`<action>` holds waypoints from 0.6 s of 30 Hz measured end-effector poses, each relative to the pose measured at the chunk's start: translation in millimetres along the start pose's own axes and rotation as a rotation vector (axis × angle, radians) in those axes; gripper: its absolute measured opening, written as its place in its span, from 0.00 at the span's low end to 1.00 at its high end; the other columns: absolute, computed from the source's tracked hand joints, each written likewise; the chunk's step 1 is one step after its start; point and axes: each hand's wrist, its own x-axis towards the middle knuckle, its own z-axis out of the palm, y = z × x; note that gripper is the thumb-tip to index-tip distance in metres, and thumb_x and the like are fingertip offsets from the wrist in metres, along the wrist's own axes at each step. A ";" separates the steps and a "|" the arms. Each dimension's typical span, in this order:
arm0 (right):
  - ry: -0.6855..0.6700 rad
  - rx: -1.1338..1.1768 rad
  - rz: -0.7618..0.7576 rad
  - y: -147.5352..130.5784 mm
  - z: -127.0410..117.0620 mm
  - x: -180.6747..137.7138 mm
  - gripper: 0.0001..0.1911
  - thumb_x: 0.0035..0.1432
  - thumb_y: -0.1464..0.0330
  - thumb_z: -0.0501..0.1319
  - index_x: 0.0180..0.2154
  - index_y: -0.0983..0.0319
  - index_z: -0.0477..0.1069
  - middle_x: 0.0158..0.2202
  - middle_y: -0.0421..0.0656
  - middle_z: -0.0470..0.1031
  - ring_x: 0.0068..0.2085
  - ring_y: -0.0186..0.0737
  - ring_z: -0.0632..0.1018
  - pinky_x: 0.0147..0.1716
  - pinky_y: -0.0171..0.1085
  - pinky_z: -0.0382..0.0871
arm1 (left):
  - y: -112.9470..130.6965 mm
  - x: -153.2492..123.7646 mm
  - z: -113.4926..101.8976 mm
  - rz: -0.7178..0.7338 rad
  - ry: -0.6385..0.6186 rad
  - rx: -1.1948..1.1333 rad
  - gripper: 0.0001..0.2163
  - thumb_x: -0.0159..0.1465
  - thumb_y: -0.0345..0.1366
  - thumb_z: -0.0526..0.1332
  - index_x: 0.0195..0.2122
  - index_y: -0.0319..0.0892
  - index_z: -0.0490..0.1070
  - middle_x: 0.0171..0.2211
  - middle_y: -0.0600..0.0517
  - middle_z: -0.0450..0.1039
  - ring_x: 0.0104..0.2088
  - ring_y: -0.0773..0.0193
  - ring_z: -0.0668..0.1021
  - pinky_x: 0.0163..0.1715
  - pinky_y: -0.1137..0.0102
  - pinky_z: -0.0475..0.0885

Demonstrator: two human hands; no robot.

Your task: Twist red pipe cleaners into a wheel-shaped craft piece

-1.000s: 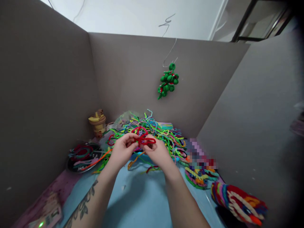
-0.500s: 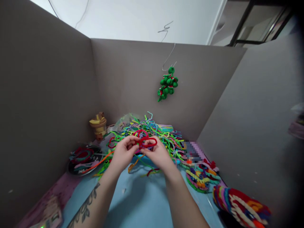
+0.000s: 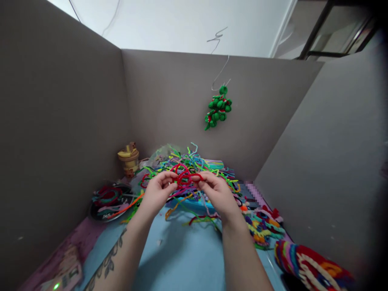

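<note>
Between my hands is a red pipe cleaner (image 3: 184, 178) bent into several loops, held up above the blue table top. My left hand (image 3: 160, 190) pinches its left side between thumb and fingers. With thumb and fingertips, my right hand (image 3: 216, 192) grips the loop at its right end. Just behind and below the hands lies a large tangled heap of coloured pipe cleaners (image 3: 194, 155), partly hidden by them. A blue tray edge (image 3: 194, 205) shows under the heap.
Left stands a round dark tray (image 3: 106, 216) with pipe-cleaner pieces, near a tan cup (image 3: 129, 159). At right lie colourful finished pieces (image 3: 262, 226) and a striped fuzzy bundle (image 3: 312, 262). A green ornament (image 3: 218, 107) hangs from a wire on the grey partition (image 3: 169, 93).
My right hand has moved to the right and turned, now pinching the right loop from its outer end. My left hand keeps its hold. The view has shifted slightly.
</note>
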 end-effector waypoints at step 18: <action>0.106 -0.240 -0.064 -2.1 34.6 -3.2 0.08 0.54 0.73 0.53 0.34 0.60 0.69 0.31 0.40 0.74 0.32 0.35 0.75 0.32 0.33 0.67 | -1.3 -2.9 6.7 0.028 0.010 -0.083 0.09 0.49 0.30 0.65 0.33 0.40 0.72 0.24 0.55 0.71 0.24 0.69 0.72 0.25 0.76 0.66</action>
